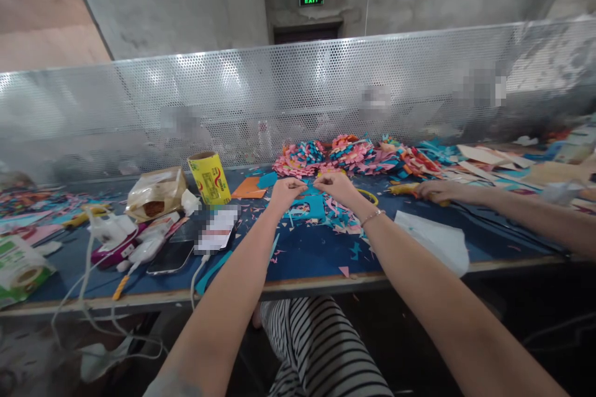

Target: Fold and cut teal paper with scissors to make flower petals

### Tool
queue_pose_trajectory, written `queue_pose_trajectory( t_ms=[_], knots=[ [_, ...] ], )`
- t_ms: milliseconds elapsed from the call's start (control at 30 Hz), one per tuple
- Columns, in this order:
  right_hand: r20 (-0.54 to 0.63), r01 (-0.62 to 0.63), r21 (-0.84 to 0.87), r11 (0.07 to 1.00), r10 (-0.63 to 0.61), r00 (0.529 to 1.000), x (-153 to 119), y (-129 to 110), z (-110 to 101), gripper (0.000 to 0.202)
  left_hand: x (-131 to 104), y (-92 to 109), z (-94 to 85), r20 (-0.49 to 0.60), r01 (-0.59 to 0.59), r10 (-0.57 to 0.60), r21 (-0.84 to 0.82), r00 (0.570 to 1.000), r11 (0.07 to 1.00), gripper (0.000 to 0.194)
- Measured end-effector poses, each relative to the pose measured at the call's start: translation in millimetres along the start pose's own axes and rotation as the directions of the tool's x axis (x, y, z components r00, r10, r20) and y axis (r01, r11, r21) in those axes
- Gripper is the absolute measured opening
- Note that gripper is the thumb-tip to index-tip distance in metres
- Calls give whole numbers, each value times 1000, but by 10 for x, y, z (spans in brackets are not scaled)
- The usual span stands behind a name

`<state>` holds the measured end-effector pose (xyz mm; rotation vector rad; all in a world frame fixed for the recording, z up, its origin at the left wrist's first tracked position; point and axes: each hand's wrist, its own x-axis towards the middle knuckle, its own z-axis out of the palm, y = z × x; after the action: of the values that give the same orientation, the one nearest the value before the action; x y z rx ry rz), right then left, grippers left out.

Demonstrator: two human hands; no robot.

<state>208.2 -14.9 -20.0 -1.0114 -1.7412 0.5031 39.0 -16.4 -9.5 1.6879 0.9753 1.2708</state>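
My left hand [288,191] and my right hand [336,185] are held close together above the middle of the blue table [305,255]. The fingers of each are pinched together. Whatever they pinch is too small to make out. Just beneath them lies a blue piece with cut-outs [311,207], among small blue and pink scraps [343,214]. Beyond my hands, against the perforated screen, are piles of pink, blue and orange cut pieces [351,155].
At the left stand a yellow roll [209,180], a paper bag [156,192], a phone [171,257] and white cables. At the right, another person's hand [435,191] rests by a yellow-handled tool [403,188]. A white sheet [433,240] lies near the edge.
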Motion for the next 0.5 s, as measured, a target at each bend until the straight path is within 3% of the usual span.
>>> queue_pose_trajectory(
  t_ms=[233, 333, 500],
  knots=[
    [-21, 33, -48, 998, -34, 999, 1, 20, 27, 14, 33, -52, -19, 24, -15, 15, -11, 1000, 1000, 13],
    [-25, 69, -99, 993, -71, 997, -21, -10, 52, 14, 38, -66, -36, 14, -49, 48, 92, 999, 995, 13],
    [-82, 120, -204, 972, -139, 987, -48, -24, 77, 13, 47, -93, -30, -170, -145, 213, 344, 962, 928, 6]
  ],
)
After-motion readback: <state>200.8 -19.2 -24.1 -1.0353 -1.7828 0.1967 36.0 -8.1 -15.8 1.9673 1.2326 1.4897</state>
